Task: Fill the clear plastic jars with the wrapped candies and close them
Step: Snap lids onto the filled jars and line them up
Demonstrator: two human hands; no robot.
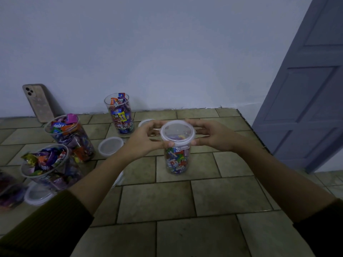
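A clear plastic jar (176, 160) full of wrapped candies stands on the tiled surface in the middle. A translucent lid (177, 130) sits on its top. My left hand (146, 138) holds the lid's left rim with curled fingers and thumb, and my right hand (213, 135) holds its right rim the same way. Three more candy-filled jars without lids stand to the left: one at the back (120, 114), one in the middle (71, 138), one nearer me (50, 167).
Loose lids lie on the tiles: one (110, 146) beside the middle jar, one (37, 195) at the near left, one (145, 122) behind my left hand. A phone (39, 102) leans on the wall. The tiled surface ends at the right, by a door (306, 89).
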